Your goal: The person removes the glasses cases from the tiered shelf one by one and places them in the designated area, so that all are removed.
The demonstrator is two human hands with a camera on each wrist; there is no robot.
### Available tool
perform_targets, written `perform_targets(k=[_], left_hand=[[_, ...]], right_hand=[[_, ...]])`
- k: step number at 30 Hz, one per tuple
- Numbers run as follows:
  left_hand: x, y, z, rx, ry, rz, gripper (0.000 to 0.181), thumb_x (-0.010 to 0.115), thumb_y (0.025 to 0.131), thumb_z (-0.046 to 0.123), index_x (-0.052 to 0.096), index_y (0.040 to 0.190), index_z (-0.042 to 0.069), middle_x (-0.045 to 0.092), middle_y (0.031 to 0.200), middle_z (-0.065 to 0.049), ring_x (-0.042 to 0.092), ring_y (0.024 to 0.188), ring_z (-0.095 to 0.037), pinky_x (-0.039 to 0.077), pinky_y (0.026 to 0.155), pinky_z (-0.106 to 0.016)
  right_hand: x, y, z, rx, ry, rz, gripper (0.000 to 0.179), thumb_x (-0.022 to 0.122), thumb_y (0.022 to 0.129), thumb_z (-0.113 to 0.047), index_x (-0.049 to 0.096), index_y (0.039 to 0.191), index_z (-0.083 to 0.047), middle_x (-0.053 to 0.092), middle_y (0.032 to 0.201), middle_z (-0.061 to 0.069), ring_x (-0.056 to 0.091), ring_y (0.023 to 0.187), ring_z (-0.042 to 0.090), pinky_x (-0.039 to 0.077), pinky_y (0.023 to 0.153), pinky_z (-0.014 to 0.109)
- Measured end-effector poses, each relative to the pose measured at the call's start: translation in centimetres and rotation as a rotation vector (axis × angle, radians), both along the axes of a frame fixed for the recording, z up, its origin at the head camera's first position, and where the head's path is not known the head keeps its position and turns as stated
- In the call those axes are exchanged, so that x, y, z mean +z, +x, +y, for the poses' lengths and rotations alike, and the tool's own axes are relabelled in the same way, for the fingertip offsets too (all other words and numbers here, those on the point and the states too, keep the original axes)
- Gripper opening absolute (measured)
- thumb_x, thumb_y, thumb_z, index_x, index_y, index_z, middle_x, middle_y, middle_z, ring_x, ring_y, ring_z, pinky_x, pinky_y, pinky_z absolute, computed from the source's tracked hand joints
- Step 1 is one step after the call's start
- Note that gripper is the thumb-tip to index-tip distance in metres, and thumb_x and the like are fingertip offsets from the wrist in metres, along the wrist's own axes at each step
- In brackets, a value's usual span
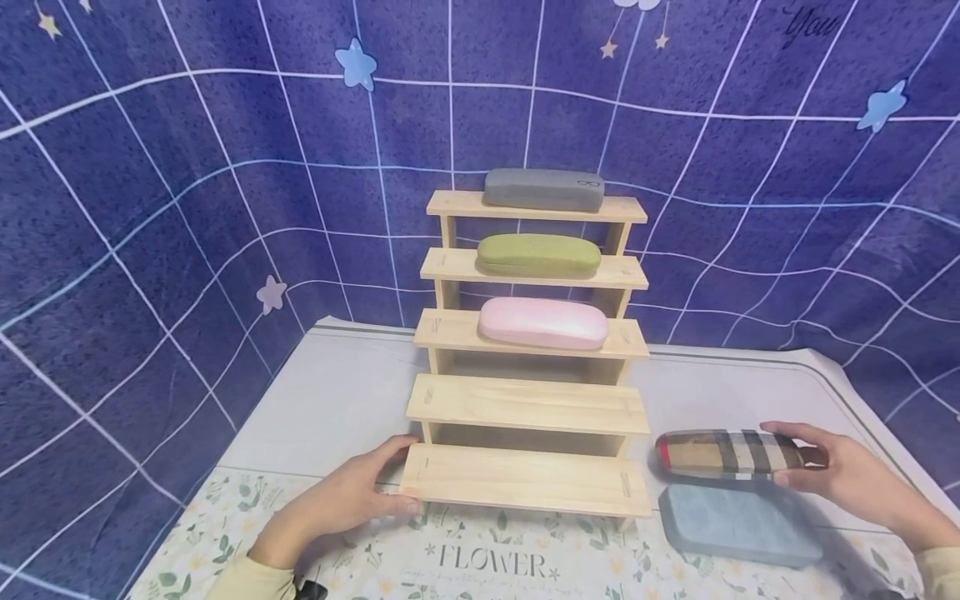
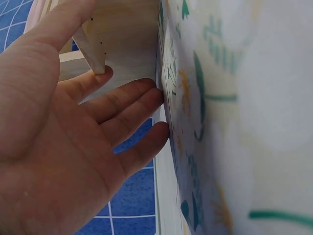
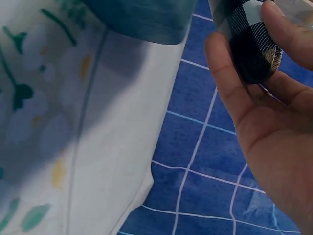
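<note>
A wooden step rack [image 1: 525, 479] with several tiers stands on the table. My left hand [image 1: 352, 500] is at the left end of its lowest step, with the thumb by the front edge and the forefinger by the rear corner. In the left wrist view the other fingers [image 2: 132, 105] are spread and rather straight. My right hand [image 1: 847, 471] holds the dark end of a plaid glasses case [image 1: 723, 454] between thumb and fingers. Just in front of that case lies a blue-grey glasses case [image 1: 738, 525]. On the upper steps rest pink [image 1: 543, 322], green [image 1: 538, 254] and grey [image 1: 543, 190] glasses cases.
A white table covering [image 1: 352, 375] with a flowered front part [image 1: 480, 575] lies under the rack. Behind and at the sides hangs a blue curtain [image 1: 300, 167] with a white grid and stars.
</note>
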State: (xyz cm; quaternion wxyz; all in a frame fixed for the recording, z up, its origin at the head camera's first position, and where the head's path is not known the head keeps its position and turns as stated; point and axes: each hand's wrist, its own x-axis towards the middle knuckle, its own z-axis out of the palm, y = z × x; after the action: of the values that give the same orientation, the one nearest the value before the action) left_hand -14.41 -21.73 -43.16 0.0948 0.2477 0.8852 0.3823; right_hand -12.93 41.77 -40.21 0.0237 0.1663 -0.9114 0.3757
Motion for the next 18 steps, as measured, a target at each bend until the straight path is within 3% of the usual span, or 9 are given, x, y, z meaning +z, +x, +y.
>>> perform_targets(k=[6,14,18], left_hand=[[0.0,0.1,-0.1,-0.012,0.014,0.0,0.083,0.082,0.082,0.048,0.042,0.15,0.02,0.053,0.146,-0.015,0.055,0.127,-0.039,0.041,0.104,-0.064],[0.0,0.0,0.0,-0.004,-0.001,-0.003,0.084,0.081,0.082,0.05,0.042,0.15,0.021,0.053,0.146,-0.015,0.054,0.128,-0.04,0.04,0.105,-0.065],[0.1,0.0,0.0,0.01,-0.019,-0.013,0.086,0.081,0.081,0.052,0.041,0.151,0.022,0.053,0.147,-0.015,0.05,0.132,-0.042,0.037,0.106,-0.066]], right_hand=[[-1.2,-0.1,0.1,0.023,0.016,-0.027,0.06,0.079,0.084,-0.003,0.053,0.139,0.003,0.051,0.12,-0.035,0.06,0.096,-0.007,0.058,0.068,0.023],[-2.3,-0.5,1.1,0.154,0.008,-0.016,0.067,0.072,0.085,0.007,0.053,0.143,-0.021,0.062,0.111,-0.019,0.062,0.09,-0.001,0.055,0.063,0.024],[-2.6,-0.8,1.4,0.144,0.063,-0.017,0.063,0.073,0.082,0.009,0.056,0.139,-0.011,0.056,0.119,-0.026,0.06,0.092,-0.003,0.054,0.065,0.022]])
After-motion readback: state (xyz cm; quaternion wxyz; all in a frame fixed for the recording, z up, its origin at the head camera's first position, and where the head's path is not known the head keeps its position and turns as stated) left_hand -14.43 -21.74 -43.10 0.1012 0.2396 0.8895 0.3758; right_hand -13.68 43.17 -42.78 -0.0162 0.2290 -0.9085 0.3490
